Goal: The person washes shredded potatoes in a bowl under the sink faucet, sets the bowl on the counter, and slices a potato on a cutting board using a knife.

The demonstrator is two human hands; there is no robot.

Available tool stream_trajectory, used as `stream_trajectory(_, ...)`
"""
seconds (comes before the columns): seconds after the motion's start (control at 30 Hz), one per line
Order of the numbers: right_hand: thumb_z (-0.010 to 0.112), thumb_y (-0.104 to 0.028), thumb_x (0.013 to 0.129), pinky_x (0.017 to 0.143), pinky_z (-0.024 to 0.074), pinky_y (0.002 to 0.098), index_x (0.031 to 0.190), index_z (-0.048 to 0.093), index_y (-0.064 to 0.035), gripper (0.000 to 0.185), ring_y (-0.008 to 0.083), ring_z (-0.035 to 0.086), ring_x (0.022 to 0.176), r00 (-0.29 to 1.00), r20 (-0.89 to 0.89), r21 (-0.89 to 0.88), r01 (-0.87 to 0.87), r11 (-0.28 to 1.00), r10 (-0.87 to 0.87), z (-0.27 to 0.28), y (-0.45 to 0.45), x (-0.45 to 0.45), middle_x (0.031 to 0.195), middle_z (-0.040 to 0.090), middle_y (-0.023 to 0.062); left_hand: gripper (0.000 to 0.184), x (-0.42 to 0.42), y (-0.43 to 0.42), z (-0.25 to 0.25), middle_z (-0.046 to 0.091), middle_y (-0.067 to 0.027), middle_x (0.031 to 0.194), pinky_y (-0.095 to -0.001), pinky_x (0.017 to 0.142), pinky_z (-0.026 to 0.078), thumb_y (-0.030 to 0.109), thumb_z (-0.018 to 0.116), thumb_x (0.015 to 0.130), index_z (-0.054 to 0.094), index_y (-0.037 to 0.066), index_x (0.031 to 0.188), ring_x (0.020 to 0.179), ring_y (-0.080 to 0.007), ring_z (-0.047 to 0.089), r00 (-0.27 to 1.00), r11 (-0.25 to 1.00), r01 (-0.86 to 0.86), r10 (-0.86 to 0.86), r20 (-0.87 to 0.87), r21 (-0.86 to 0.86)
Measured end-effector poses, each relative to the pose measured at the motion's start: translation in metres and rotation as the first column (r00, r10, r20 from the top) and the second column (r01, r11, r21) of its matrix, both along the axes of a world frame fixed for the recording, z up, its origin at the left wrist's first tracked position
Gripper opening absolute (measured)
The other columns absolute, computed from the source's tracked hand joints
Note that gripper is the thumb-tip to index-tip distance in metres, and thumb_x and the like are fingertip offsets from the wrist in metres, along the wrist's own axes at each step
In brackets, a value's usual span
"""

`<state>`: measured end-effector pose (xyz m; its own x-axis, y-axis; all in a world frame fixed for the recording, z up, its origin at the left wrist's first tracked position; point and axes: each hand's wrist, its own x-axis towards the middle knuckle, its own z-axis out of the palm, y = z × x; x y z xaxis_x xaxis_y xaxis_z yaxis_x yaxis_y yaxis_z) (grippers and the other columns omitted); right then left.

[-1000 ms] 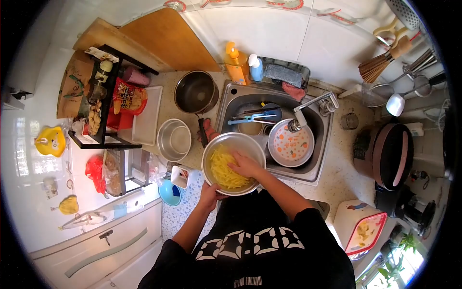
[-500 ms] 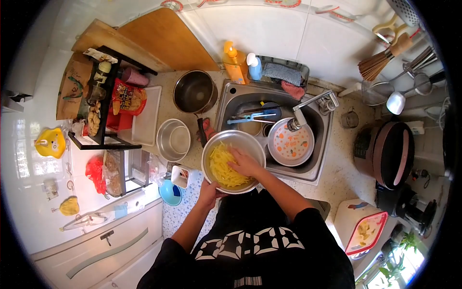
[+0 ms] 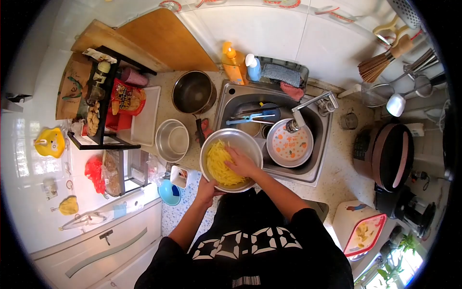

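A wide metal bowl (image 3: 255,153) is held in front of my body at the counter's edge. Thin yellow strips (image 3: 218,164) lie in its left and lower part. My left hand (image 3: 207,191) grips the bowl's lower left rim. Inside the bowl, my right hand (image 3: 241,164) rests against the strips with its fingers extended; whether it holds any is hidden. Just right of the bowl, the sink (image 3: 315,159) contains a white basin with orange fruit prints (image 3: 289,143) under the faucet (image 3: 298,118).
A dark pot (image 3: 194,92) and an empty metal bowl (image 3: 172,140) stand left of the sink. Soap bottles (image 3: 234,62) are behind it. A black rack (image 3: 108,96) stands far left, a rice cooker (image 3: 385,154) far right, and a red-rimmed container (image 3: 365,233) lower right.
The bowl and both hands have shifted very slightly left and up in the view, along with the surroundings. My left hand stays on the rim and my right hand stays in the bowl.
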<state>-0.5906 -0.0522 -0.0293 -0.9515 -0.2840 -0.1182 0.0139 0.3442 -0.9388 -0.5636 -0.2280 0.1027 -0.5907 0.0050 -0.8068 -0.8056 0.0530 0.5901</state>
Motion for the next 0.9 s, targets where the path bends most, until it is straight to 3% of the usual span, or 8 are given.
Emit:
stream_trajectory(0.1, 0.060, -0.035, 0.098, 0.110, 0.0399, 0.0439, 0.156, 0.030, -0.0094, 0.071, 0.0436, 0.048, 0.132, 1.000, 0.003, 0.025, 0.012, 1.000, -0.012, 0.000, -0.002, -0.002, 0.148, 0.044, 0.0244, 0.063, -0.003, 0.004, 0.006, 0.062, -0.0169, 0.125, -0.0427, 0.068, 0.066, 0.000, 0.049, 0.084, 0.035, 0.008, 0.145, 0.091, -0.0328, 0.073, 1.000, 0.999, 0.006, -0.007, -0.013, -0.032)
stream_trajectory(0.2, 0.061, -0.036, 0.097, 0.111, 0.0393, 0.0445, 0.156, 0.030, -0.0099, 0.072, 0.0444, 0.048, 0.132, 0.999, 0.028, -0.010, 0.043, 0.999, -0.042, 0.002, -0.003, -0.002, 0.149, 0.043, 0.0252, 0.063, -0.004, 0.005, 0.002, 0.061, -0.0175, 0.127, -0.0381, 0.063, 0.065, 0.000, 0.045, 0.087, 0.032, 0.011, 0.148, 0.091, -0.0317, 0.074, 0.999, 0.999, 0.010, -0.012, -0.047, -0.044)
stream_trajectory(0.4, 0.064, -0.037, 0.095, 0.112, 0.0378, 0.0441, 0.157, 0.031, -0.0115, 0.074, 0.0457, 0.046, 0.134, 0.996, 0.012, 0.002, 0.091, 0.996, -0.091, -0.004, -0.007, -0.003, 0.151, 0.041, 0.0267, 0.067, -0.009, 0.009, 0.003, 0.061, -0.0176, 0.128, -0.0376, 0.062, 0.065, -0.001, 0.045, 0.085, 0.032, 0.011, 0.149, 0.092, -0.0316, 0.074, 0.998, 0.997, 0.039, -0.042, -0.042, -0.066)
stream_trajectory(0.6, 0.065, -0.040, 0.094, 0.113, 0.0374, 0.0436, 0.157, 0.030, -0.0111, 0.077, 0.0450, 0.046, 0.135, 0.993, 0.013, -0.028, 0.115, 0.993, -0.114, -0.008, -0.009, -0.002, 0.151, 0.042, 0.0266, 0.063, -0.011, 0.014, 0.009, 0.060, -0.0155, 0.128, -0.0415, 0.067, 0.066, 0.002, 0.053, 0.086, 0.035, 0.010, 0.145, 0.092, -0.0319, 0.073, 0.997, 0.996, 0.036, -0.041, -0.061, -0.086)
stream_trajectory(0.7, 0.063, -0.048, 0.095, 0.117, 0.0326, 0.0434, 0.160, 0.024, -0.0131, 0.083, 0.0429, 0.039, 0.142, 0.995, 0.049, -0.017, 0.087, 0.996, -0.086, -0.011, -0.007, -0.003, 0.155, 0.035, 0.0281, 0.068, -0.014, 0.021, 0.016, 0.057, -0.0167, 0.131, -0.0425, 0.067, 0.066, 0.001, 0.052, 0.084, 0.032, 0.011, 0.148, 0.094, -0.0332, 0.073, 0.997, 0.994, 0.033, -0.039, -0.060, -0.107)
stream_trajectory(0.9, 0.064, -0.048, 0.094, 0.117, 0.0324, 0.0450, 0.160, 0.025, -0.0144, 0.083, 0.0448, 0.038, 0.142, 0.985, 0.063, -0.109, 0.167, 0.980, -0.161, -0.003, -0.009, -0.006, 0.155, 0.035, 0.0278, 0.080, -0.019, 0.023, 0.018, 0.052, -0.0202, 0.137, -0.0441, 0.068, 0.067, -0.004, 0.048, 0.082, 0.022, 0.015, 0.156, 0.099, -0.0373, 0.071, 0.995, 0.996, 0.029, -0.037, -0.093, -0.087)
